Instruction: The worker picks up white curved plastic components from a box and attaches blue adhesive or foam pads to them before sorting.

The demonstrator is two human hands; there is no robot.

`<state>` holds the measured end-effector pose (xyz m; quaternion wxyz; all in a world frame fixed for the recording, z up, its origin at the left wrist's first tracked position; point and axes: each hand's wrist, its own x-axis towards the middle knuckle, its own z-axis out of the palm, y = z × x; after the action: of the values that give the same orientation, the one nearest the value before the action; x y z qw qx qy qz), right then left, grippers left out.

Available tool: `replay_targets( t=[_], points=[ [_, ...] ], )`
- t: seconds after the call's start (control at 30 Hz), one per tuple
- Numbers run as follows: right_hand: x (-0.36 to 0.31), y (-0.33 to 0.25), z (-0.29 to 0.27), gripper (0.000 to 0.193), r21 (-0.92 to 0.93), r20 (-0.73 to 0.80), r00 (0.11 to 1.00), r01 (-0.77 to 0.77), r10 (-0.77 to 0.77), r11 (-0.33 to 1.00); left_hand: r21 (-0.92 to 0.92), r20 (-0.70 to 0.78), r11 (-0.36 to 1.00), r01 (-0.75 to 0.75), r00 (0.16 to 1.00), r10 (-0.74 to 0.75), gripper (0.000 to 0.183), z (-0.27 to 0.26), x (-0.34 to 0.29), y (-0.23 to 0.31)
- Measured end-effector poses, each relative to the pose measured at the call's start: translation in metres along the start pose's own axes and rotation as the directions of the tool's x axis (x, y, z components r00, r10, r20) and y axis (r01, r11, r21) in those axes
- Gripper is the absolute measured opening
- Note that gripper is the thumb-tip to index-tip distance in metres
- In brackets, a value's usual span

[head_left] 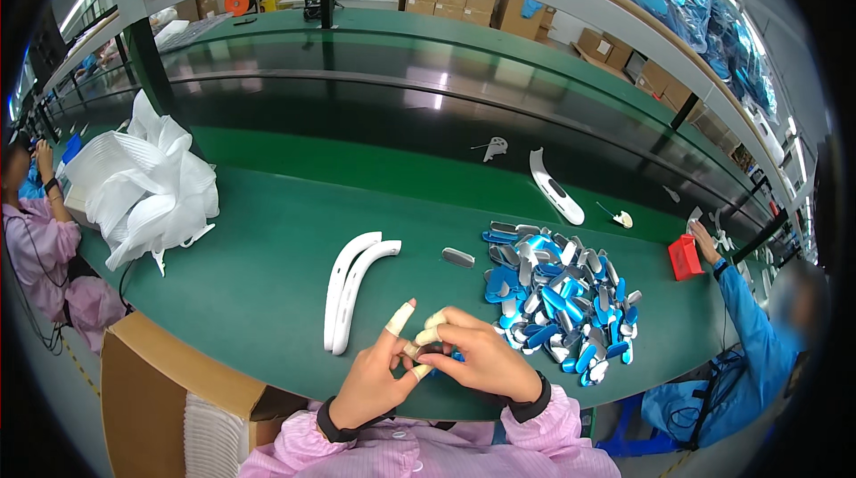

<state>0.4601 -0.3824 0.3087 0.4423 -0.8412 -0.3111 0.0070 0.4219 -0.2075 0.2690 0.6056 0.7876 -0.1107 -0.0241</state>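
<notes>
Head view: at the far left, a co-worker in a pink sleeve sits beside the green counter. Stacked white sheets lie on the counter's left end; an open cardboard box stands below its near edge. Two white curved parts lie side by side, nested. The left grip, index finger raised, grasps a small piece jointly with the right grip. The piece is located between the two sets of fingertips, above the near edge, and is mostly hidden. A single oval piece lies flat beyond the hands. The right grip is closed on the small piece from the right. Next are a slotted white part and, nearer, a heap of blue and silver pieces. A red bin stands farther right, beside a co-worker in a blue sleeve.
</notes>
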Motion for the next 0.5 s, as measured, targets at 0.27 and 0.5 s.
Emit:
replay_targets(
  t=[0.27, 0.5],
  points=[
    [-0.004, 0.017, 0.002, 0.030, 0.822, -0.038, 0.927, -0.184, 0.374, 0.539, -0.444, 0.031, 0.895, 0.047, 0.999, -0.037, 0.047, -0.007, 0.008, -0.017],
    [-0.009, 0.019, 0.012, 0.026, 0.830, -0.007, 0.907, -0.230, 0.421, 0.508, -0.410, -0.084, 0.912, 0.005, 0.996, -0.043, 0.010, 0.004, 0.001, -0.018]
  ],
)
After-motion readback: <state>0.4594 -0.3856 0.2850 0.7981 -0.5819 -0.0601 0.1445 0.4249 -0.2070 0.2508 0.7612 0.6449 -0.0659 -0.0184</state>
